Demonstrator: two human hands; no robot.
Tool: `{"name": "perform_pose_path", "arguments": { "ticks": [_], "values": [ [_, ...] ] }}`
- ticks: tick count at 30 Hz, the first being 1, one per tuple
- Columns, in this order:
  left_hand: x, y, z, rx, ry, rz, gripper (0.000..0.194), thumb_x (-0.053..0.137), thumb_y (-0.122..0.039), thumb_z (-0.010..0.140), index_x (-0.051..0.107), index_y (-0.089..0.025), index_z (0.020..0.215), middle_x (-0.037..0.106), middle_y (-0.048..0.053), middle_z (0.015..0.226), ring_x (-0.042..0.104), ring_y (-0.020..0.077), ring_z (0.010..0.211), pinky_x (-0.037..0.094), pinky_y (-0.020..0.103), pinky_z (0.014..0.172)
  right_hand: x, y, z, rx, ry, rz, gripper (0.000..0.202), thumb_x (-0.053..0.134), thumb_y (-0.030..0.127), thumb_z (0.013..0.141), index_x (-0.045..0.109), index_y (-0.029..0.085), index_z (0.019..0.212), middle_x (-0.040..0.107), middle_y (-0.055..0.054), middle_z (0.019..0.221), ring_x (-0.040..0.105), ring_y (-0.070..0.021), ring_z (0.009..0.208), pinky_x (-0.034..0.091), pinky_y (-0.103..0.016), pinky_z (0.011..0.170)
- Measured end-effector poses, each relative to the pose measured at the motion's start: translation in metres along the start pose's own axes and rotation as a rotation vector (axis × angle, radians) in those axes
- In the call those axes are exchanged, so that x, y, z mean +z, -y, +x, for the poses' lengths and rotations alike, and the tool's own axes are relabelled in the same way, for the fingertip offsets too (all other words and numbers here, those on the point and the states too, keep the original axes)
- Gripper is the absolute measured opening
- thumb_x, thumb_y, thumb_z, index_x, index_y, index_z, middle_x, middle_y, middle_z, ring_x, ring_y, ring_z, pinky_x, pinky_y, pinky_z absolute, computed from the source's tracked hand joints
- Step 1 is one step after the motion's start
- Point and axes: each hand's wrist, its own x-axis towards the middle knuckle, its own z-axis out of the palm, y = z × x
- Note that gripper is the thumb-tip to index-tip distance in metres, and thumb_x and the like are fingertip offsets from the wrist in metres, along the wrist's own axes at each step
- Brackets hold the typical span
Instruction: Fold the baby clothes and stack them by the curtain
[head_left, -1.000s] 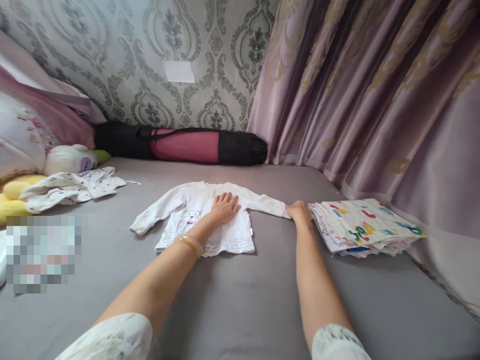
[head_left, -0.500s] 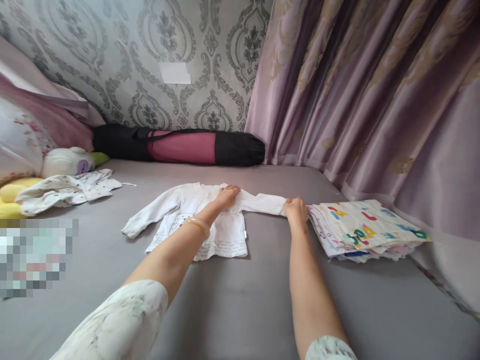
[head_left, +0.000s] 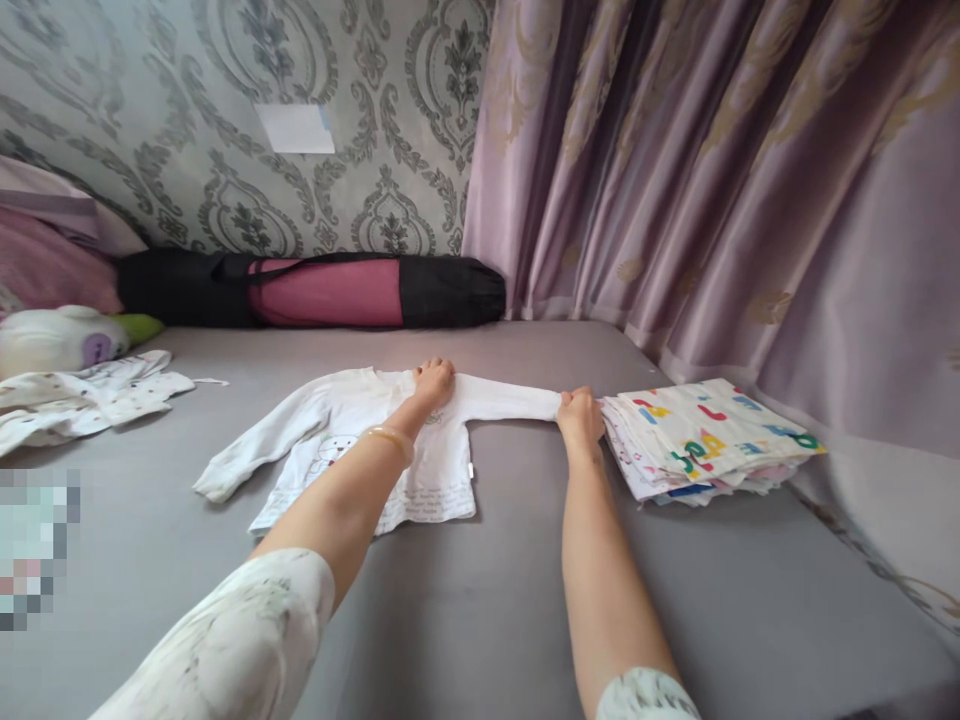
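A small white long-sleeved shirt (head_left: 442, 455) lies spread out, with a cartoon print on its front and lettering along the hem. My left hand (head_left: 435, 382) is at the shirt's shoulder near the neckline, its fingers curled onto the fabric. At the cuff of the sleeve on the right, my right hand (head_left: 580, 415) is closed around the cloth. That sleeve stretches straight between both hands, while the other sleeve slants down to the left. My left forearm covers part of the shirt's front.
A stack of folded cloths (head_left: 712, 440) with a colourful letter print lies just right of my right hand. Spotted white clothing (head_left: 90, 400) and a plush toy (head_left: 60, 338) are at the left. A long black-and-maroon bag (head_left: 322, 292) lies along the wall, beside purple curtains (head_left: 675, 180).
The sleeve on the right, kinked before, is now pulled straight. My left hand's fingers have gone from lying flat to curled. The camera view has shifted to the right.
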Motion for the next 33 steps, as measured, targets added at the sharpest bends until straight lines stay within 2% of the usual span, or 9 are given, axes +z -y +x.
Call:
{"name": "perform_pose_path", "arguments": {
  "ticks": [3, 8, 14, 20, 23, 26, 30, 31, 33],
  "values": [
    [-0.001, 0.001, 0.001, 0.029, -0.006, 0.006, 0.030, 0.036, -0.021, 0.092, 0.062, -0.019, 0.107, 0.060, 0.013, 0.117, 0.049, 0.0287, 0.114, 0.034, 0.044, 0.093, 0.003, -0.003, 0.006, -0.008, 0.044, -0.013, 0.037, 0.041, 0.034, 0.096, 0.061, 0.013, 0.119, 0.068, -0.018, 0.112, 0.063, -0.0287, 0.108, 0.048, -0.036, 0.087],
    [0.002, 0.004, 0.000, 0.057, -0.074, 0.004, 0.031, 0.035, -0.019, 0.092, 0.061, -0.020, 0.107, 0.060, 0.013, 0.115, 0.049, 0.0274, 0.111, 0.032, 0.043, 0.093, 0.005, -0.009, 0.016, -0.074, 0.192, -0.059, 0.044, 0.053, 0.044, 0.089, 0.065, 0.013, 0.118, 0.068, -0.017, 0.114, 0.064, -0.0270, 0.107, 0.049, -0.031, 0.084],
    [0.004, 0.004, -0.002, 0.037, -0.122, 0.008, 0.031, 0.035, -0.017, 0.092, 0.061, -0.020, 0.108, 0.060, 0.012, 0.114, 0.048, 0.0269, 0.111, 0.032, 0.043, 0.092, 0.007, -0.005, 0.012, -0.093, 0.079, -0.042, 0.035, 0.051, 0.037, 0.091, 0.061, 0.023, 0.121, 0.068, -0.009, 0.115, 0.062, -0.0239, 0.110, 0.047, -0.032, 0.088],
    [-0.002, 0.001, -0.003, 0.021, -0.077, 0.071, 0.034, 0.031, -0.015, 0.093, 0.060, -0.018, 0.110, 0.059, 0.014, 0.115, 0.048, 0.0283, 0.112, 0.032, 0.042, 0.092, 0.006, -0.005, 0.006, -0.058, 0.097, -0.075, 0.036, 0.051, 0.035, 0.091, 0.060, 0.018, 0.121, 0.066, -0.013, 0.114, 0.060, -0.0270, 0.112, 0.046, -0.033, 0.088],
    [-0.013, -0.008, -0.009, 0.005, -0.076, 0.098, 0.033, 0.032, -0.015, 0.093, 0.057, -0.016, 0.114, 0.056, 0.015, 0.119, 0.047, 0.0296, 0.114, 0.032, 0.042, 0.092, 0.001, 0.000, 0.003, -0.084, 0.016, -0.077, 0.036, 0.048, 0.029, 0.093, 0.057, 0.015, 0.125, 0.063, -0.015, 0.120, 0.059, -0.0267, 0.113, 0.045, -0.033, 0.090],
    [-0.023, -0.020, -0.022, 0.032, -0.098, 0.089, 0.031, 0.033, -0.018, 0.093, 0.055, -0.016, 0.115, 0.055, 0.016, 0.120, 0.046, 0.0303, 0.114, 0.033, 0.044, 0.092, 0.005, 0.019, -0.006, -0.252, -0.050, -0.065, 0.036, 0.036, 0.021, 0.097, 0.056, 0.016, 0.126, 0.059, -0.014, 0.126, 0.056, -0.0232, 0.116, 0.042, -0.031, 0.095],
    [-0.017, -0.030, -0.041, 0.153, -0.030, 0.060, 0.031, 0.032, -0.026, 0.097, 0.056, -0.017, 0.114, 0.058, 0.015, 0.120, 0.049, 0.0285, 0.115, 0.034, 0.044, 0.097, 0.033, 0.053, -0.032, -0.662, 0.147, -0.064, 0.042, 0.027, 0.022, 0.100, 0.055, 0.019, 0.131, 0.054, -0.009, 0.138, 0.046, -0.0192, 0.129, 0.032, -0.030, 0.107],
    [-0.012, -0.030, -0.044, 0.167, -0.009, 0.050, 0.033, 0.031, -0.029, 0.097, 0.055, -0.017, 0.116, 0.058, 0.015, 0.123, 0.049, 0.0278, 0.118, 0.033, 0.043, 0.100, 0.042, 0.059, -0.039, -0.732, 0.195, -0.087, 0.042, 0.028, 0.026, 0.100, 0.053, 0.019, 0.134, 0.049, -0.009, 0.144, 0.040, -0.0202, 0.134, 0.028, -0.032, 0.111],
    [-0.002, -0.028, -0.047, 0.161, 0.016, 0.035, 0.040, 0.028, -0.034, 0.099, 0.052, -0.015, 0.125, 0.051, 0.015, 0.137, 0.043, 0.0268, 0.129, 0.029, 0.043, 0.107, 0.055, 0.065, -0.051, -0.767, 0.249, -0.149, 0.047, 0.028, 0.034, 0.101, 0.046, 0.020, 0.142, 0.036, -0.007, 0.154, 0.027, -0.0241, 0.142, 0.018, -0.043, 0.116]
  ]
}}
